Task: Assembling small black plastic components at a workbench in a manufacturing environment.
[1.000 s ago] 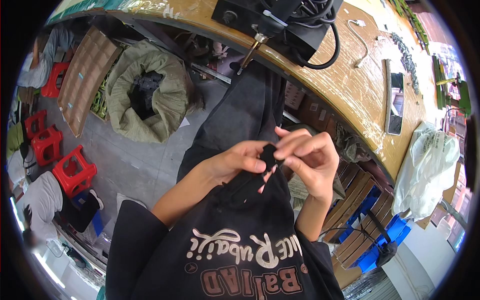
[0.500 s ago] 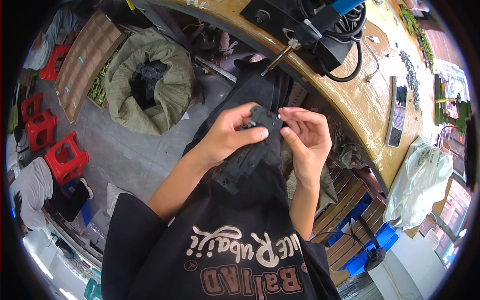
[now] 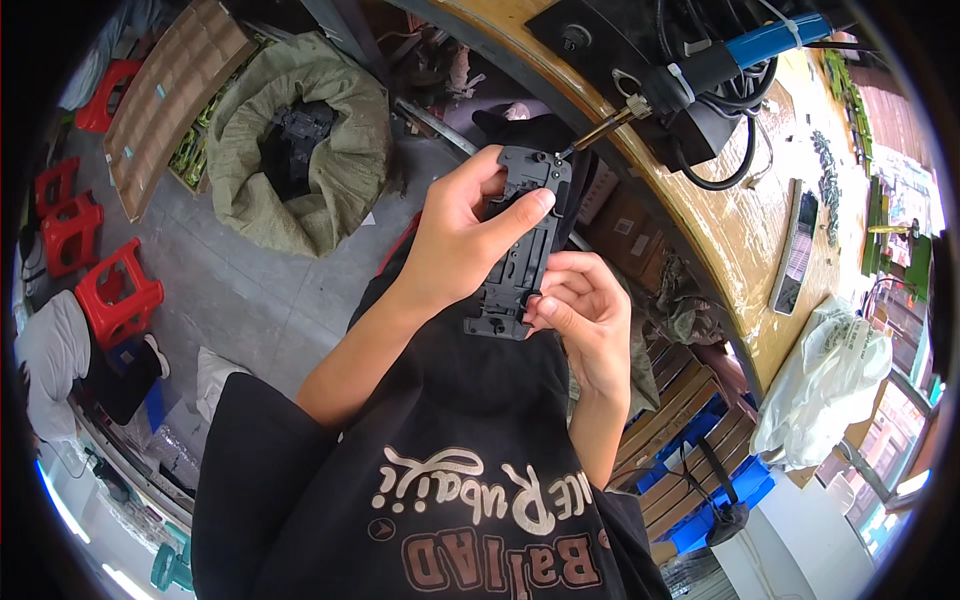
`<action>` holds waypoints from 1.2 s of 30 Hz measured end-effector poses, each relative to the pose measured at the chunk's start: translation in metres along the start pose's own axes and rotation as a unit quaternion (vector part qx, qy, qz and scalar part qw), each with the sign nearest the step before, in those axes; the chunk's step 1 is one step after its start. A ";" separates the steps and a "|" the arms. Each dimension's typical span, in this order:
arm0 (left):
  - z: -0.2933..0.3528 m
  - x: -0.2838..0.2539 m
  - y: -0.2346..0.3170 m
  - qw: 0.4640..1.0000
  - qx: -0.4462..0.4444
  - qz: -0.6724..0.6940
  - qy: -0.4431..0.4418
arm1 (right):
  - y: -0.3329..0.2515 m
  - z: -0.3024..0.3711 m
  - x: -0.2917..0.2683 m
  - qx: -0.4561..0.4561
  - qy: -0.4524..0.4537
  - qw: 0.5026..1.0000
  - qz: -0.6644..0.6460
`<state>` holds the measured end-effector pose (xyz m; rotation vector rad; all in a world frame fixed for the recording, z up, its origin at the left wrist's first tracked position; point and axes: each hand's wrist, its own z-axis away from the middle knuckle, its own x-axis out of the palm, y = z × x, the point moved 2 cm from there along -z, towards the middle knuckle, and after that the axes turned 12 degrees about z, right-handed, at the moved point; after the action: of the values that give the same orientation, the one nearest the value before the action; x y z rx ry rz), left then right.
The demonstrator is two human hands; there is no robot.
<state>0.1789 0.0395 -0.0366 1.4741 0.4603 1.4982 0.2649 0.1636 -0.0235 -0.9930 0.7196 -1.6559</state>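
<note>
My left hand (image 3: 465, 225) grips a long black moulded plastic housing (image 3: 515, 262), with the thumb across its face and the fingers behind. The housing stands tilted above my lap, showing ribs, slots and small posts. At its lower right corner, my right hand (image 3: 585, 315) is closed, thumb and forefinger pinching the edge. Whether a small piece is also between those fingertips cannot be made out. A soldering iron (image 3: 690, 80) with a blue-and-black handle and brass-coloured barrel points down over the bench edge. Its tip meets or nearly meets the housing's upper right corner; contact is unclear.
An open woven sack (image 3: 300, 215) of black parts stands on the floor at left, beside a cardboard divider (image 3: 165, 100). On the wooden bench (image 3: 715, 235) lie black cables and a phone-like slab (image 3: 797, 250). A white plastic bag (image 3: 825, 385) hangs at right; red stools (image 3: 120, 290) stand far left.
The housing has risen and turned more upright, its upper end now at the iron's tip. My right hand has moved from its upper end down to its lower corner.
</note>
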 end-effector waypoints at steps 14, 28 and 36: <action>-0.001 0.000 0.006 1.000 -0.011 0.005 0.001 | -0.003 0.001 0.004 -0.015 -0.015 1.000 0.001; -0.002 -0.011 0.003 0.995 0.038 -0.041 -0.083 | 0.000 0.001 0.015 -0.008 -0.027 0.999 -0.035; -0.005 -0.010 0.003 0.997 0.013 -0.019 -0.073 | -0.002 0.000 0.014 -0.028 -0.001 0.999 -0.016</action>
<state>0.1718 0.0317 -0.0403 1.5757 0.4183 1.3483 0.2624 0.1508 -0.0187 -1.0506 0.7559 -1.6698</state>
